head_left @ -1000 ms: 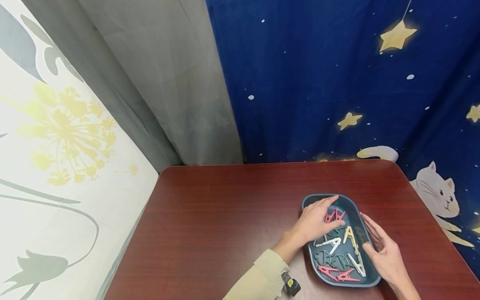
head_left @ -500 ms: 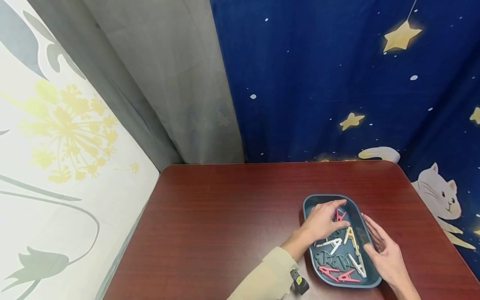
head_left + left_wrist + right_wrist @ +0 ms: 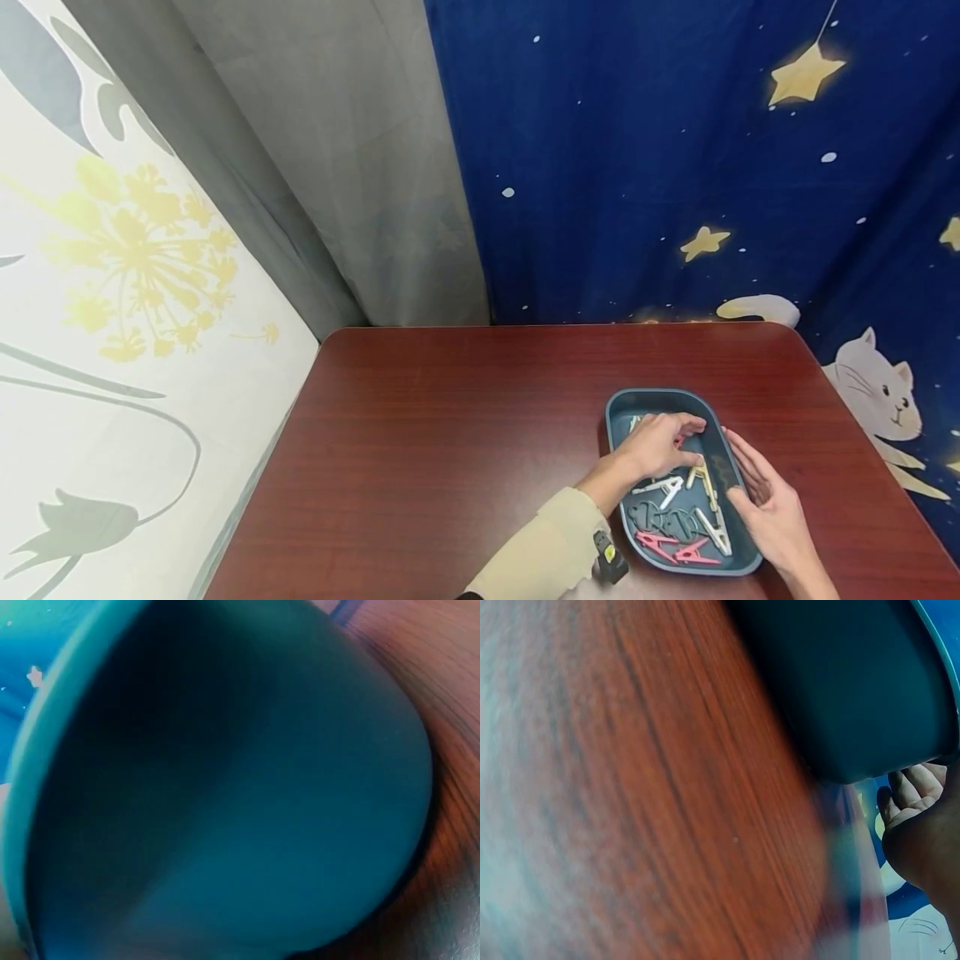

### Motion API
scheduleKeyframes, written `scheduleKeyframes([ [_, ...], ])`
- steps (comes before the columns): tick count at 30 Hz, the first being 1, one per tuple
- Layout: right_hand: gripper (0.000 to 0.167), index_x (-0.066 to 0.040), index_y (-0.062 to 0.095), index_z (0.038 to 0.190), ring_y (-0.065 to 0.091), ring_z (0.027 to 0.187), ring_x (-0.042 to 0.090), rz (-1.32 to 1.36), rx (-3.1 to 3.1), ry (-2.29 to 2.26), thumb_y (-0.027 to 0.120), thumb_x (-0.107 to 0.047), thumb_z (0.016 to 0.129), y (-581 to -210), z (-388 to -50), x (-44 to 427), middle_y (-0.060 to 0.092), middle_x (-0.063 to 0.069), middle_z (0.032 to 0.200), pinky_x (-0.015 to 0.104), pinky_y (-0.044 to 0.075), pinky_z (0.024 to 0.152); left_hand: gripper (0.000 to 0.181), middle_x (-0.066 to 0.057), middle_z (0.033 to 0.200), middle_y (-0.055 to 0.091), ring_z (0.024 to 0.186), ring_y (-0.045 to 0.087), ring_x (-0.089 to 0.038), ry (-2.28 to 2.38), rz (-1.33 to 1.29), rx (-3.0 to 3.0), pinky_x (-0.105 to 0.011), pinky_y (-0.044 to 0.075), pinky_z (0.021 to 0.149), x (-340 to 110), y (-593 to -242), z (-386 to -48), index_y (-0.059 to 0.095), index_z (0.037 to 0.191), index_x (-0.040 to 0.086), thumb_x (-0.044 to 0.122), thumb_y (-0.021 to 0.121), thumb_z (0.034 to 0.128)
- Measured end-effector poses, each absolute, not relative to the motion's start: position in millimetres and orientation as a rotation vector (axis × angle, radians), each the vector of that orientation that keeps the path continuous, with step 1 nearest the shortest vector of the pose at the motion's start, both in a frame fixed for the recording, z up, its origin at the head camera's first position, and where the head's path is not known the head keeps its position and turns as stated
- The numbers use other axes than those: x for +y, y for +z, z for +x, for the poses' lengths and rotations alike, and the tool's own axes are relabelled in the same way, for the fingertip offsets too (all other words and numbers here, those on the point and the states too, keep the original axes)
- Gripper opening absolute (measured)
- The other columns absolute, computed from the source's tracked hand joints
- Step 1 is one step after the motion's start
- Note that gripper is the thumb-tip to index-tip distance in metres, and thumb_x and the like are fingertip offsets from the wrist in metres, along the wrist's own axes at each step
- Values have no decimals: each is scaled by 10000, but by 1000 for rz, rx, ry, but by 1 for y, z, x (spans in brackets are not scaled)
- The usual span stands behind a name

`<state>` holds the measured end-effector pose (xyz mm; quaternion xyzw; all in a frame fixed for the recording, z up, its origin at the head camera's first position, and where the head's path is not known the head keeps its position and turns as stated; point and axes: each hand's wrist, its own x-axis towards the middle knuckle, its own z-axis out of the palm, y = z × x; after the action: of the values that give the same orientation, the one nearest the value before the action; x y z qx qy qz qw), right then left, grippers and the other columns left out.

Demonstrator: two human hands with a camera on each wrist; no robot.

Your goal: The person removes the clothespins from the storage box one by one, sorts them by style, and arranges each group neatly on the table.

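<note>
The blue-grey tray (image 3: 622, 408) stands on the table's right part. My left hand (image 3: 652, 446) reaches down into its far half, thumb and fingers apart over a pink clip (image 3: 681, 438) that is mostly hidden. Just nearer lie a yellow clip (image 3: 705, 483) and a white clip (image 3: 667, 487). My right hand (image 3: 776, 508) holds the tray's right side, thumb over the rim and fingers along the outside. The tray wall (image 3: 300, 825) fills most of the left wrist view. In the right wrist view, the right hand (image 3: 922, 795) is beside the tray (image 3: 855, 697).
In the tray's near half are another white clip (image 3: 714, 532), two pink clips (image 3: 693, 552) and grey-green items (image 3: 660, 518). Reddish-brown table (image 3: 450, 442) extends left of the tray. Grey and blue curtains (image 3: 600, 167) hang behind it.
My left hand has moved right and nearer within the tray, covering most of the pink clips seen earlier; a pale item shows behind it. My right hand stays at the tray's side.
</note>
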<state>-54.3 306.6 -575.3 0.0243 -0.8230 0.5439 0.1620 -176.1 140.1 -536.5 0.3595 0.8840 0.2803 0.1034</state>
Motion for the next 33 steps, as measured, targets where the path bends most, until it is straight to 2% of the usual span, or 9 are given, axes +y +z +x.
scheduleKeyframes([
  [7,785,25,404,1603,462,1397,-84,86,-2326,1558,577,271,877,-576,-55,306,504,-41,1605,59,396,1036,475,213,1260,723,1112,615,144,802,1081,2606,6,369,918,142,-539,-177,701,1377,251,306,857,932],
  [21,788,-11,399,1619,455,1399,-90,73,-2343,1557,573,253,897,-575,-55,307,495,-27,1614,54,392,1032,424,291,1142,734,1003,589,207,658,1172,2665,-3,354,916,146,-545,-177,744,1285,311,358,892,890],
  [26,787,9,398,1612,460,1395,-92,74,-2340,1564,573,262,888,-574,-55,307,504,-50,1604,53,395,1028,406,317,1118,728,1004,574,218,578,1178,2692,-22,343,930,148,-546,-177,746,1265,347,404,884,888],
  [33,773,-44,387,1635,436,1363,-151,-17,-2399,1540,584,199,927,-575,-54,308,485,-72,1608,32,387,1005,393,326,1119,721,1059,577,191,521,1149,2709,-54,371,937,149,-546,-173,742,1244,381,445,880,882],
])
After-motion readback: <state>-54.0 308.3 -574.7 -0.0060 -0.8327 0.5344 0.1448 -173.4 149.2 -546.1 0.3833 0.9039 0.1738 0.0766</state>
